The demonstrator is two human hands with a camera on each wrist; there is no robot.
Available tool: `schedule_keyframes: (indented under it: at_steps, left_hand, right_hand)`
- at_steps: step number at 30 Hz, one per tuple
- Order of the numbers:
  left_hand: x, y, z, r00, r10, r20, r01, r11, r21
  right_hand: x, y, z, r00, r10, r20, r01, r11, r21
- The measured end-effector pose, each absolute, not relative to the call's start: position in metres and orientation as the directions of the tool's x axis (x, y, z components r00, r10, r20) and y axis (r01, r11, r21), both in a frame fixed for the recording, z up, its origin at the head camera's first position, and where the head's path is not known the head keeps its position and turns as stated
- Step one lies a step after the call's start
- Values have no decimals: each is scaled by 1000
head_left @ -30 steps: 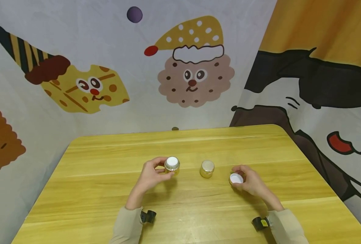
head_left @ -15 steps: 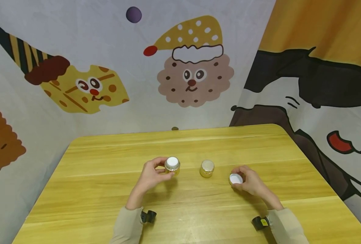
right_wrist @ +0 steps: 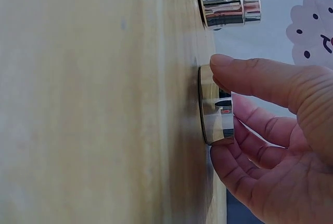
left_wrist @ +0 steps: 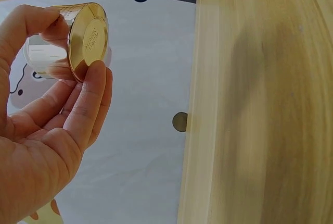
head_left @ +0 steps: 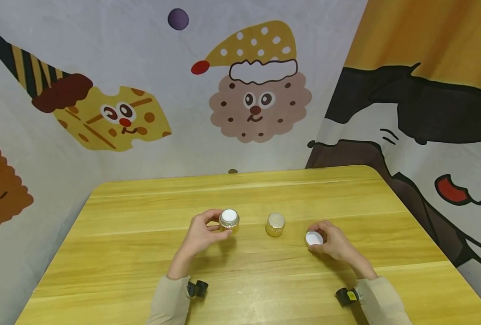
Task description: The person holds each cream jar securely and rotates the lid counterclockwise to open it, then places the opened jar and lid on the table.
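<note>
My left hand (head_left: 201,234) holds an uncapped gold cosmetic jar (head_left: 229,220) above the table. In the head view the jar's white top faces up. Its shiny gold base (left_wrist: 93,41), with small print, shows in the left wrist view, fingers and thumb around its side. My right hand (head_left: 335,241) pinches a gold jar lid (head_left: 314,239) by its edges. The lid lies on the table with its white inside up. Between the hands a second gold jar (head_left: 275,225), lid on, stands upright on the table.
The wooden table (head_left: 240,280) has rounded far corners. Behind it hangs a white cloth (head_left: 191,158) printed with cartoon figures. Dark camera mounts (head_left: 197,289) sit at both cuffs.
</note>
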State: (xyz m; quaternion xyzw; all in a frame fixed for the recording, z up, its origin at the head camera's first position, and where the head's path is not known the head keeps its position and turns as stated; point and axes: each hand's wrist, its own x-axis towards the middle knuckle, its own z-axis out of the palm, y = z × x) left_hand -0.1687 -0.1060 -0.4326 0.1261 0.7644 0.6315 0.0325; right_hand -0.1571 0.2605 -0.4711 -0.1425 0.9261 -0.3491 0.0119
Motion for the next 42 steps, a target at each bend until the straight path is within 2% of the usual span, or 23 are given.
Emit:
schedule_keyframes:
  at_steps: [14, 31, 42]
  left_hand:
    - [-169, -107, -437, -969, 222, 104, 152, 212, 965]
    - [-171, -110, -444, -972, 213, 101, 180, 391, 903]
    - [-173, -112, -452, -980, 197, 25, 116, 466, 877]
  right_hand:
    - [-156, 260, -472, -962, -267, 56, -236, 713, -660]
    - [-157, 261, -473, -962, -269, 47, -230, 705, -670]
    - [-158, 261, -474, -964, -264, 39, -220, 704, -676]
